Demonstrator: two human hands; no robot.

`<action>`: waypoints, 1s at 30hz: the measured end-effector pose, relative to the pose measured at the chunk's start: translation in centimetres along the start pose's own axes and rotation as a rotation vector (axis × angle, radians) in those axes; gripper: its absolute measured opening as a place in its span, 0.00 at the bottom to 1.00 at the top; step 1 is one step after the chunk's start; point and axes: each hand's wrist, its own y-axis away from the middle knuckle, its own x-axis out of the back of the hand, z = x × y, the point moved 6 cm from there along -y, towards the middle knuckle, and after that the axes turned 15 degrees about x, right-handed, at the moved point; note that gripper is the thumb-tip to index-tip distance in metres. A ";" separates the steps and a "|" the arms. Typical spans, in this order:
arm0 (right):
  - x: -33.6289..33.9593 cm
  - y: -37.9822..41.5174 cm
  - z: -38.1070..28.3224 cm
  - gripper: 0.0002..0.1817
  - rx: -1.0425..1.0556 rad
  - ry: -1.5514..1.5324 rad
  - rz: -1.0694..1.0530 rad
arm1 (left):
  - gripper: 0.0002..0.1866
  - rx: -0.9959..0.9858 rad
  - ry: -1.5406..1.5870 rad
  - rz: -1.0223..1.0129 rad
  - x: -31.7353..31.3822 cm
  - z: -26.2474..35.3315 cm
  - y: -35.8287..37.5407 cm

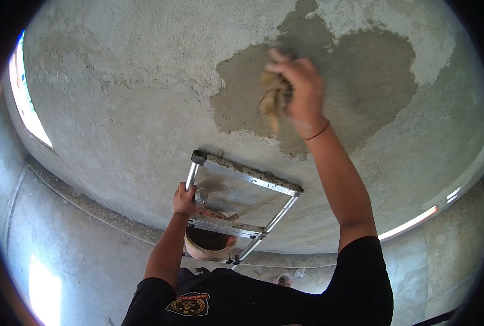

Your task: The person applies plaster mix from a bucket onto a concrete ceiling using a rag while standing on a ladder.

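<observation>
I watched the right hand [299, 89] raised against the ceiling [133, 81], its fingers closed round a tan sponge [274, 98] that was pressed to the wet patch [361, 76]. That patch was a darker grey than the dry plaster around it, and the sponge sat at the patch's left part, with frayed strands hanging below the fingers. A thin red band [318, 132] circled the wrist just below the hand. The left hand [185, 198] was well below the patch and to its left, wrapped tight on the left rail of the ladder [247, 176], close to the ladder's top. The ladder's top rung, crusted with mortar, lay just under the patch's lower edge. Further down from the patch, between the rails and behind a lower rung, an orange bucket [209, 244] sat, dark inside; I could not tell what it held. Far left of the patch, a bright window [27, 103] opened in the wall.
</observation>
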 end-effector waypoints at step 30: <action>5.2 -4.0 3.4 0.20 0.111 0.094 0.160 | 0.29 -0.001 -0.004 0.015 -0.5 -0.3 -0.1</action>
